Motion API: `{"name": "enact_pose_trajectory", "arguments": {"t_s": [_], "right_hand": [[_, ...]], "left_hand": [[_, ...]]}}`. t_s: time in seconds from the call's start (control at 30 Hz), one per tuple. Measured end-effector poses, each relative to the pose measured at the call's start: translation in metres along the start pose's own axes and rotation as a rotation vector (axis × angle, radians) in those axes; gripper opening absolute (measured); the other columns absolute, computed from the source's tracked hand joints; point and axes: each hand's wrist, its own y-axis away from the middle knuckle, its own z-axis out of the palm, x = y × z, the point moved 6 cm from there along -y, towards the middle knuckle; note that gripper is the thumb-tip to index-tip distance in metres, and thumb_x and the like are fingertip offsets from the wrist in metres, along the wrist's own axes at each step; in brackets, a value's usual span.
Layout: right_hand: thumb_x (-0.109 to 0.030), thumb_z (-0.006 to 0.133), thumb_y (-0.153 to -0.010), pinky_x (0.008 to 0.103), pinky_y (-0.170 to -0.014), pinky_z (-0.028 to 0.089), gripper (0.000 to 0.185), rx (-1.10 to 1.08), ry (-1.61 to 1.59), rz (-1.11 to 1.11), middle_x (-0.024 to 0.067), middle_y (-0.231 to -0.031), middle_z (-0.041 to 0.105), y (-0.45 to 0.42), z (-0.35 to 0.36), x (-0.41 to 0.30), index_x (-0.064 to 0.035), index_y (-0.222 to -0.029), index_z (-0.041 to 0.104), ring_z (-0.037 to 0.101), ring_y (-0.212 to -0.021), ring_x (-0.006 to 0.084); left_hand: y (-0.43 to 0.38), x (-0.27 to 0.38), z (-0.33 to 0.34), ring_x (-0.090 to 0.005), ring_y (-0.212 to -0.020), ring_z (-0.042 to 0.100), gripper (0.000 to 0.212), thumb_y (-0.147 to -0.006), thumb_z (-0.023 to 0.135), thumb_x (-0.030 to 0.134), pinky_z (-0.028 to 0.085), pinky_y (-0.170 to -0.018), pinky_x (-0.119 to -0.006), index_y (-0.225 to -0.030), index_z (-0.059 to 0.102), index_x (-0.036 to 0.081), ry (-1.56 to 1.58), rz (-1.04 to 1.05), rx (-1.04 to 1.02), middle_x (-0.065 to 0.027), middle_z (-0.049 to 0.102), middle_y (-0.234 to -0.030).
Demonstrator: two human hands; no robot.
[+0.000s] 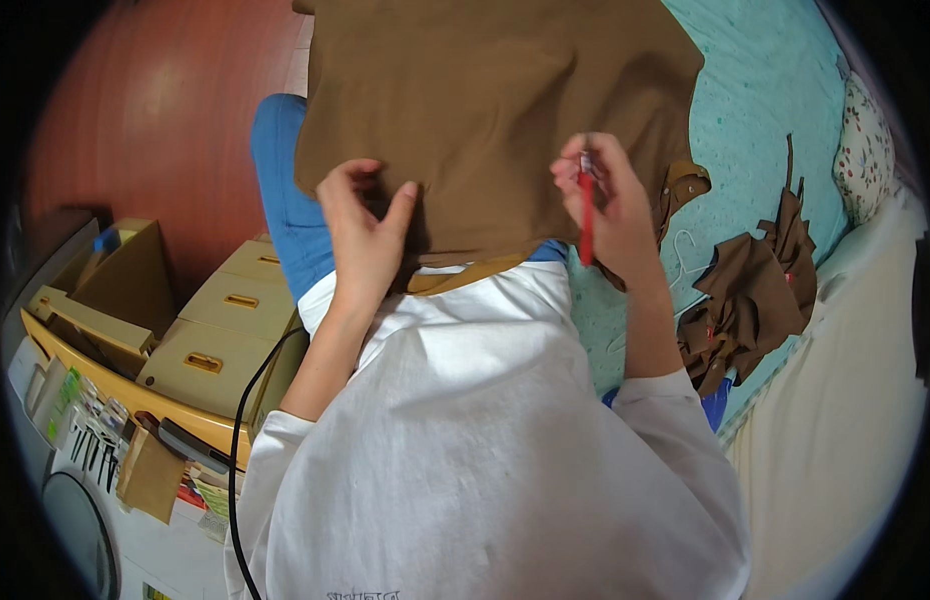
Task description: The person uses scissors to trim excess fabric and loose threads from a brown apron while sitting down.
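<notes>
A large piece of brown fabric (450,112), apparently a garment, lies spread over my lap and blue-clad legs. My left hand (365,225) is at its near left part, thumb and fingers apart with nothing between them. Whether the fingertips touch the fabric is hard to tell. In my right hand (611,202) is a slim red-handled tool (586,217) with a metal end, held above the right side of the fabric. Motion blur hides its exact kind. Beside that hand, a strap-like edge (682,184) of the brown fabric shows round metal fasteners.
On the teal bedding (757,75) at right lie crumpled brown cloth pieces (765,277) and a white wire hanger (682,259). A patterned pillow (864,150) sits beyond. Cream drawers (224,337) stand at left, above a cluttered white surface (164,547). A black cable (236,450) passes my left arm.
</notes>
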Motion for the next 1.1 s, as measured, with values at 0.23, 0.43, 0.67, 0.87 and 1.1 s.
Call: {"name": "enact_pose_trajectory", "arguments": {"t_s": [0.23,0.43,0.67,0.87,1.1], "right_hand": [[0.005,0.062,-0.081,0.0255,-0.077,0.050,0.028,-0.109,0.118,0.007,0.0048,-0.092,0.061,-0.018,0.048,0.016,-0.0029,-0.106,0.052,0.059,-0.082,0.0102],[0.008,0.055,-0.085,0.0277,-0.085,0.048,0.028,-0.118,0.060,0.072,0.0076,-0.099,0.059,-0.013,0.054,0.024,-0.0026,-0.110,0.050,0.060,-0.091,0.0150],[0.003,0.062,-0.081,0.0226,-0.072,0.047,0.029,-0.071,0.071,0.013,0.0035,-0.096,0.062,-0.008,0.057,0.023,-0.0031,-0.109,0.054,0.057,-0.080,0.0073],[-0.002,0.067,-0.081,0.0275,-0.073,0.048,0.029,-0.039,0.253,-0.153,0.0071,-0.095,0.060,0.000,0.065,0.014,-0.0015,-0.109,0.056,0.058,-0.080,0.0150],[-0.005,0.071,-0.076,0.0379,-0.076,0.049,0.035,-0.072,0.536,-0.264,0.0106,-0.097,0.057,0.014,0.069,-0.001,-0.0058,-0.109,0.060,0.059,-0.088,0.0288]], "left_hand": [[0.023,-0.053,-0.018,-0.0222,-0.120,0.051,0.061,-0.085,0.074,0.036,0.043,-0.099,-0.035,-0.126,0.052,-0.003,0.796,-0.879,-0.095,-0.0144,0.057,-0.121],[0.002,-0.009,-0.007,-0.0240,-0.126,0.049,0.063,-0.087,0.072,0.036,0.043,-0.102,-0.037,-0.133,0.049,0.000,1.054,-0.995,-0.234,-0.0122,0.057,-0.129],[0.006,0.024,0.006,-0.0287,-0.103,0.064,0.062,-0.083,0.076,0.029,0.055,-0.085,-0.039,-0.119,0.052,-0.015,0.803,-0.949,-0.281,-0.0246,0.060,-0.117],[0.021,0.019,0.005,-0.0278,-0.097,0.066,0.053,-0.084,0.076,0.022,0.058,-0.079,-0.038,-0.116,0.054,-0.014,0.955,-1.063,-0.148,-0.0229,0.063,-0.111],[0.042,0.038,0.008,-0.0271,-0.098,0.066,0.038,-0.086,0.071,0.015,0.058,-0.082,-0.040,-0.117,0.058,-0.003,1.251,-1.239,-0.163,-0.0184,0.064,-0.112]]}}
